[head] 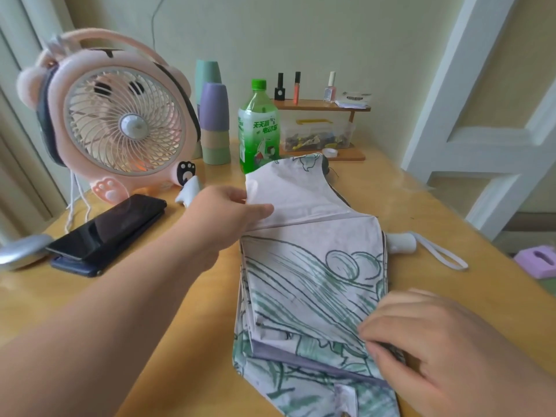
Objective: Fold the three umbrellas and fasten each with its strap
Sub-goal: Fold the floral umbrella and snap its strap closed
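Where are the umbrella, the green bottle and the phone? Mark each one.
umbrella (310, 275), head view, on its printed canopy.
green bottle (257, 127), head view, on its label.
phone (111, 227), head view, on its dark screen.

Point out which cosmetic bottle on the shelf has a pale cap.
The pink nail polish, rightmost of the three; the black bottle and the orange tube have black caps.

Your left hand (222, 218) and right hand (436, 341) are both bare. Your left forearm (120, 296) shows uncovered along its whole visible length; the right is seen only to the wrist.
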`<action>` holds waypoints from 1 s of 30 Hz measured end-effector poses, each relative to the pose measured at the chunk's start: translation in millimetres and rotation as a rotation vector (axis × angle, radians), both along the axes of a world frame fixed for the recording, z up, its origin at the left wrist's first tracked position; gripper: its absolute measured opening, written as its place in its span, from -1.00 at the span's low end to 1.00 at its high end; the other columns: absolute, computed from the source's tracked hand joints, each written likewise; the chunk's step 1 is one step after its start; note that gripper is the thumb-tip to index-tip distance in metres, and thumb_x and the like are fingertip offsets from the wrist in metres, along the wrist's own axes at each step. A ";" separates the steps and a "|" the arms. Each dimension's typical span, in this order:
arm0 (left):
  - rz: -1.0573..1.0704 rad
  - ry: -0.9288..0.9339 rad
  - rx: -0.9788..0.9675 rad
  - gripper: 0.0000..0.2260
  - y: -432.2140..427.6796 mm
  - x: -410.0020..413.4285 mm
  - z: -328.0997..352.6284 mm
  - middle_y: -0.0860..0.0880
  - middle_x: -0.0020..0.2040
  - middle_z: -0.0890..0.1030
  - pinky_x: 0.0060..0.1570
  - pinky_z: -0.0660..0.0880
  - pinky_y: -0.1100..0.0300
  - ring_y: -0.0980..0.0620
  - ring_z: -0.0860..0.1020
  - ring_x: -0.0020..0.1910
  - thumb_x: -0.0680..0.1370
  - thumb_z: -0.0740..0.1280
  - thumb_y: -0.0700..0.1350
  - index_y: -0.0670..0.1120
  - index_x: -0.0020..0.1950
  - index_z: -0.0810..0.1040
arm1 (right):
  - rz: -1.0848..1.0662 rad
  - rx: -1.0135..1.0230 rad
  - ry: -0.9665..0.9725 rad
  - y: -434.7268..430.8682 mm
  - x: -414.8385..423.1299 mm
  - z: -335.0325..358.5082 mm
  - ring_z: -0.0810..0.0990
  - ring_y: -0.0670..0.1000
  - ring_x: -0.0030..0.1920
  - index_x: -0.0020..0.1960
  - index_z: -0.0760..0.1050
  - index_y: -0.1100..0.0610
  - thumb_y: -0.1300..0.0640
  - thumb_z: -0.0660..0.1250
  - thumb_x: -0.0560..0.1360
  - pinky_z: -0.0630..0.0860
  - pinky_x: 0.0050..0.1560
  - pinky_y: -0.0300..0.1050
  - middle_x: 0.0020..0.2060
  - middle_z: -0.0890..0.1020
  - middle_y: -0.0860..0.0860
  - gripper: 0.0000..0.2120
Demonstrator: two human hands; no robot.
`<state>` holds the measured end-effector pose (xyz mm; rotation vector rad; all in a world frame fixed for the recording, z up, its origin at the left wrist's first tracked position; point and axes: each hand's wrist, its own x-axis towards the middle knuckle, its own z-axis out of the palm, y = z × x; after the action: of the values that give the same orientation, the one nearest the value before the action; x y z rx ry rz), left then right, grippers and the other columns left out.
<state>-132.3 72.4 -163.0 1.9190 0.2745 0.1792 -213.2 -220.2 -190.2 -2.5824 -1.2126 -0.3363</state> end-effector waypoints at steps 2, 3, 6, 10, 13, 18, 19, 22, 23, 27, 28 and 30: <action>-0.040 -0.023 -0.168 -0.51 -3.5 3.8 -3.5 -0.03 -0.04 0.75 0.17 0.60 -0.15 -0.12 0.71 0.00 0.20 0.61 0.04 -0.03 0.10 0.70 | -0.008 0.041 0.005 1.5 1.1 2.5 0.54 -0.15 -0.20 -0.22 0.60 -0.04 0.04 0.32 0.53 0.51 -0.18 -0.17 -0.31 0.57 -0.21 -0.83; -0.073 -0.020 -0.251 -0.49 -5.2 5.1 -3.9 -0.06 -0.02 0.75 0.18 0.60 -0.16 -0.15 0.72 0.00 0.22 0.63 -0.05 -0.08 0.14 0.68 | -0.010 0.071 0.006 1.8 1.6 3.4 0.56 -0.14 -0.19 -0.21 0.61 -0.03 0.06 0.33 0.53 0.52 -0.20 -0.16 -0.30 0.58 -0.21 -0.84; -0.221 0.037 -0.415 -0.60 -7.7 8.2 -0.4 -0.21 0.03 0.73 0.16 0.61 -0.16 -0.24 0.71 0.02 0.34 0.60 -0.29 -0.27 0.15 0.65 | -0.035 0.234 0.040 -0.6 3.3 5.7 0.63 -0.09 -0.15 -0.16 0.66 0.01 0.13 0.40 0.51 0.56 -0.24 -0.11 -0.26 0.62 -0.19 -0.90; -0.314 -0.007 -0.408 -0.72 -7.0 9.2 4.5 -0.20 0.06 0.72 0.10 0.63 0.00 -0.21 0.70 0.07 0.43 0.51 -0.28 -0.25 0.13 0.68 | -0.194 0.541 0.130 1.2 9.0 25.0 0.69 -0.13 -0.13 -0.11 0.72 -0.04 0.16 0.44 0.44 0.56 -0.13 -0.34 -0.22 0.71 -0.20 -0.87; -0.250 -0.117 -0.354 -0.82 -7.6 10.3 7.0 -0.14 0.03 0.74 0.09 0.61 0.11 -0.15 0.70 0.08 0.48 0.51 -0.24 -0.16 0.07 0.72 | -0.335 0.797 0.242 13.7 46.3 44.9 0.69 -0.17 -0.12 -0.09 0.70 -0.03 0.17 0.49 0.50 0.55 -0.04 -0.35 -0.18 0.75 -0.16 -0.90; -0.201 -0.246 -0.345 -0.89 -13.0 8.1 8.7 -0.22 -0.03 0.71 0.06 0.46 -0.03 -0.11 0.60 -0.09 0.41 0.58 -0.09 -0.04 -0.12 0.72 | -0.481 0.802 0.468 38.0 132.3 73.6 0.66 -0.11 0.02 0.32 0.46 -0.06 0.17 0.55 0.46 0.53 0.10 -0.13 0.03 0.70 -0.06 -0.50; -0.202 -0.263 -0.396 -0.91 -14.3 6.6 9.8 -0.20 -0.09 0.68 0.03 0.42 -0.03 -0.10 0.56 -0.10 0.39 0.56 -0.08 -0.02 -0.18 0.69 | -0.448 0.810 0.542 44.5 141.7 75.9 0.66 -0.07 0.06 0.39 0.42 -0.02 0.18 0.56 0.45 0.55 0.15 -0.09 0.07 0.69 -0.03 -0.42; -0.238 -0.342 -0.472 -0.86 -15.8 2.5 12.3 -0.09 -0.18 0.61 -0.01 0.38 0.03 -0.06 0.50 -0.12 0.38 0.54 -0.10 0.01 -0.26 0.59 | -0.360 0.861 0.557 60.8 158.0 80.4 0.66 -0.01 0.11 0.45 0.39 0.05 0.27 0.55 0.43 0.54 0.24 -0.07 0.10 0.68 0.02 -0.34; -0.254 -0.369 -0.456 -0.84 -15.0 1.0 13.3 -0.07 -0.21 0.60 -0.04 0.38 0.07 -0.04 0.50 -0.14 0.38 0.54 -0.11 0.01 -0.27 0.57 | -0.338 0.883 0.536 64.1 160.1 83.0 0.66 -0.01 0.09 0.45 0.40 0.06 0.29 0.54 0.44 0.52 0.24 -0.08 0.05 0.69 0.02 -0.36; -0.261 -0.413 -0.430 -0.74 -6.2 -3.8 20.4 -0.17 -0.18 0.58 -0.02 0.37 -0.01 -0.09 0.49 -0.14 0.30 0.62 -0.01 -0.03 -0.26 0.56 | -0.035 1.181 0.812 66.3 146.6 102.6 0.65 0.02 -0.20 0.40 0.45 0.12 0.45 0.36 0.51 0.58 -0.08 -0.12 -0.20 0.66 0.11 -0.48; -0.267 -0.412 -0.452 -0.73 -3.6 -5.0 22.7 -0.18 -0.18 0.58 -0.01 0.37 0.00 -0.09 0.49 -0.15 0.29 0.63 -0.02 -0.05 -0.25 0.57 | 0.041 1.247 0.847 65.8 139.4 108.5 0.64 0.01 -0.26 0.37 0.48 0.12 0.46 0.33 0.51 0.59 -0.13 -0.15 -0.27 0.65 0.10 -0.51; -0.336 -0.398 -0.508 -0.72 0.1 -10.4 28.0 -0.14 -0.22 0.60 -0.03 0.44 0.13 -0.04 0.54 -0.20 0.29 0.65 -0.04 -0.09 -0.24 0.59 | 0.157 1.310 0.814 60.2 123.3 116.6 0.61 -0.02 -0.30 0.30 0.54 0.10 0.43 0.33 0.49 0.59 -0.10 -0.17 -0.34 0.61 0.08 -0.56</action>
<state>-142.6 72.5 -135.0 1.3613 -0.2513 0.2357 -89.9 -160.1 -73.5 -1.2300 -0.5262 0.0139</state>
